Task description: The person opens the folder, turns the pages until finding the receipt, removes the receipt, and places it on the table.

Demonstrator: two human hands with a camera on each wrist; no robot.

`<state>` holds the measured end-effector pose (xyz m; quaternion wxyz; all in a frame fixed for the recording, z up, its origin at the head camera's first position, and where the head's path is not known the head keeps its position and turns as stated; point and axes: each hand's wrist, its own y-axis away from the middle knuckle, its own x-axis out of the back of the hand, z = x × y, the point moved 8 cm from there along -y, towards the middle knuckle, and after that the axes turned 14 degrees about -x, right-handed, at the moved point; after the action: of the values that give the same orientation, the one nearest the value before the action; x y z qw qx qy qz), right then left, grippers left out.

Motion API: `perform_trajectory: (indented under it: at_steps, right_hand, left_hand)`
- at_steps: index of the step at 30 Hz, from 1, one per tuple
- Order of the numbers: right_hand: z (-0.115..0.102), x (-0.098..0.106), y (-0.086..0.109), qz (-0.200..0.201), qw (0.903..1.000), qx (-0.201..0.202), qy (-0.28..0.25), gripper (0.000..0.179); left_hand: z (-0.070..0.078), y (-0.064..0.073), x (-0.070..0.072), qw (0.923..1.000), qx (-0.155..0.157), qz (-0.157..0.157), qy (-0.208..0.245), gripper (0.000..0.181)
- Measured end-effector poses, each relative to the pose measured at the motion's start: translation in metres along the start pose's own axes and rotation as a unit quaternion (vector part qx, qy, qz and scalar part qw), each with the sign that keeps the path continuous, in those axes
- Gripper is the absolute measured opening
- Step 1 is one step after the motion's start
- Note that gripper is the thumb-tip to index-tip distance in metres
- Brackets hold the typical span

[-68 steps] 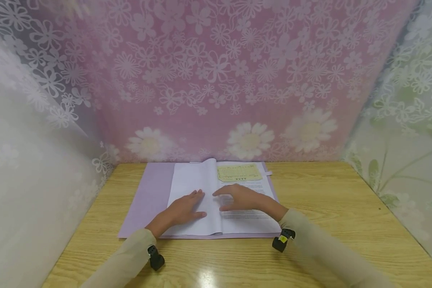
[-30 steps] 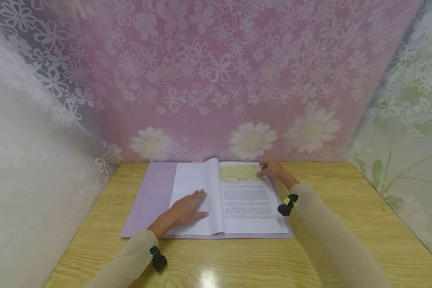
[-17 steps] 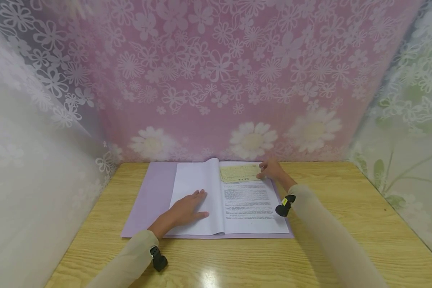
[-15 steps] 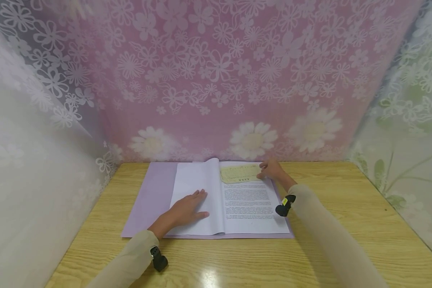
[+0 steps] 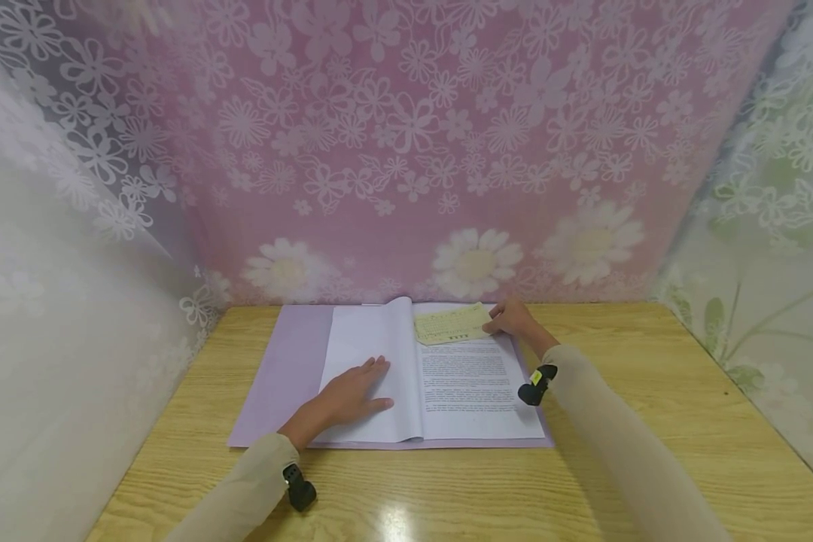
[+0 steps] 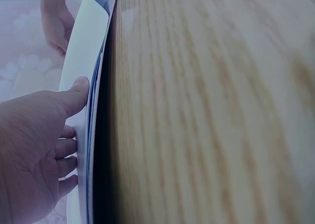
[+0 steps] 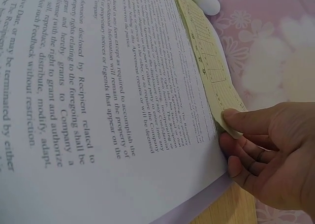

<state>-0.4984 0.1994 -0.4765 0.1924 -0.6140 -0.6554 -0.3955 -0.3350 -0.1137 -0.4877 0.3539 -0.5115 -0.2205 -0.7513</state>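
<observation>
A purple folder (image 5: 291, 361) lies spread on the table with printed sheets (image 5: 470, 391) inside it. White pages (image 5: 355, 335) are turned over to the left and bulge along the middle fold. My left hand (image 5: 352, 395) rests on those turned pages with its fingers straight. At the top right of the printed page, my right hand (image 5: 515, 320) pinches the right end of a yellow printed slip (image 5: 450, 325). In the right wrist view the thumb lies on top of the slip (image 7: 209, 56) and the fingers are underneath, with that end lifted off the page.
The wooden table (image 5: 616, 391) runs along both sides of the folder and in front of it. A pink flowered curtain (image 5: 406, 150) hangs right behind the far edge. Pale flowered cloth (image 5: 74, 316) closes in the left side, and similar cloth (image 5: 779, 301) the right.
My right hand has gone from above the middle fold to the slip's right end. The slip's right end has lifted and the slip now sits at a tilt. The left hand has stayed put.
</observation>
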Motion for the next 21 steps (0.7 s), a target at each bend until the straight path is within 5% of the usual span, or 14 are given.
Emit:
perform_trajectory:
  at_steps: [4,11,21]
  right_hand:
    - [0.003,0.002,0.0,-0.006,0.9999,-0.003,0.008,0.045]
    - [0.004,0.003,0.012,-0.076,0.9942,-0.026,-0.072,0.046]
    - [0.011,0.012,0.023,-0.185,0.9655,-0.047,-0.177,0.055]
  left_hand:
    - [0.0,0.0,-0.001,1.0,-0.001,0.0,0.001,0.076]
    - [-0.001,0.0,-0.002,1.0,0.0,0.001,-0.003,0.077]
    - [-0.001,0.001,0.0,1.0,-0.001,0.003,0.004,0.076]
